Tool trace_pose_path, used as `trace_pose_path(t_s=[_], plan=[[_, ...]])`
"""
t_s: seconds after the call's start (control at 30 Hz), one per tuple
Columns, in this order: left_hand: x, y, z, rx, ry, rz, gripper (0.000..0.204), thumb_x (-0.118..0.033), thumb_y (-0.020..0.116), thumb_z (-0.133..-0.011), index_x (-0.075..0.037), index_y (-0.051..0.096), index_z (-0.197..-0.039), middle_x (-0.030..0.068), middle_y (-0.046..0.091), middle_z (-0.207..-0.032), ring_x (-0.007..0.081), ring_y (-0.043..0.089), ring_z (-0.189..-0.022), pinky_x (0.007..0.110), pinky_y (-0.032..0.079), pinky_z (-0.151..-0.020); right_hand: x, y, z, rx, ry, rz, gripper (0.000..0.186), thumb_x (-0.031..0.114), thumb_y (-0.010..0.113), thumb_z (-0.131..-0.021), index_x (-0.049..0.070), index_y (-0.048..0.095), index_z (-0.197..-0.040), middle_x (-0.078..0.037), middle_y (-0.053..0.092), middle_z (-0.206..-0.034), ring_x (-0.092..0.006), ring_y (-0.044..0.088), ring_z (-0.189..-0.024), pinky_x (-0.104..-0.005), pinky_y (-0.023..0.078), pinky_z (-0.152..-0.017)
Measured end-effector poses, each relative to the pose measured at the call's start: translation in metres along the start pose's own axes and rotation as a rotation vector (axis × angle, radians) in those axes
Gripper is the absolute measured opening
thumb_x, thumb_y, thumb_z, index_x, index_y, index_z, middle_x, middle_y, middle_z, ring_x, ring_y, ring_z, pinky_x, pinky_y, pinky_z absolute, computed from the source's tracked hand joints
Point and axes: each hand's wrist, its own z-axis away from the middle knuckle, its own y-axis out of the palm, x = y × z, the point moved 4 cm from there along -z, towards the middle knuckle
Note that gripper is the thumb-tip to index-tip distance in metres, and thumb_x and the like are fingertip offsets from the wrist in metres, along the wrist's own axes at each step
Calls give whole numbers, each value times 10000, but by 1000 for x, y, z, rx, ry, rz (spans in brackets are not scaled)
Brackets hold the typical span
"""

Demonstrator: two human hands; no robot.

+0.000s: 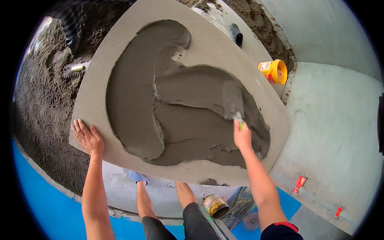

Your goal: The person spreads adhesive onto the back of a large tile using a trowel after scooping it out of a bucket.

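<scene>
A large beige tile [216, 34] with a fine textured surface lies before me, its back up. Grey mortar [132, 88] covers much of it in a thick, uneven layer with ridges. My right hand [242, 136] is closed round the greenish handle of a trowel [239, 117], over the right part of the mortar. The trowel's blade is blurred and partly merges with the grey. At the tile's left edge my left hand [89, 138] rests flat with its fingers apart, touching bare tile and holding nothing.
Loose dark sand [44, 120] spreads at left, with a pale-handled tool [77, 68] on it. Another person's leg [72, 26] stands at the far left. A yellow bucket [281, 72] lies beyond the tile's right side, near a dark shoe [236, 35]. Another bucket [216, 205] stands near my feet.
</scene>
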Motion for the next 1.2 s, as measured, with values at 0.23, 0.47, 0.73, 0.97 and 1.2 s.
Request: trace_pose_path(t_s=[0.23,0.47,0.73,0.97,1.2], plan=[[1,-4,-3,-17,2,-53,568,-360,315,-988,-39,219,-1446,148,218,-1501,362,158,-1398,460,145,-1138,-199,5,82,-26,924,-957,587,675,414,-875,100,464,-763,-24,439,-551,-138,443,-417,-288,377,-404],[-2,2,3,12,0,-69,584,-347,299,-983,-16,188,-1451,153,192,-1512,346,124,-1414,454,119,-1143,-29,28,-26,379,574,-1426,577,715,363,-868,159,354,-714,28,348,-559,-86,358,-431,-245,322,-414],[-6,5,2,59,-55,-54,612,-365,316,-973,-12,177,-1453,154,174,-1521,344,106,-1421,453,106,-1147,206,58,-25,719,94,-889,565,673,397,-882,118,416,-783,-5,449,-593,-86,457,-442,-271,431,-392],[-4,19,-6,31,-370,6,518,-321,393,-951,-48,271,-1375,138,250,-1461,335,109,-1416,518,88,-1133,167,71,74,652,-713,160,559,590,467,-891,32,484,-918,-199,619,-713,-351,630,-613,-474,521,-588],[-22,12,-11,30,-374,-21,525,-298,424,-936,-26,291,-1364,146,271,-1451,346,141,-1408,522,114,-1129,242,20,-67,90,-827,412,538,594,462,-886,58,482,-923,-222,654,-775,-429,647,-752,-508,521,-633]])
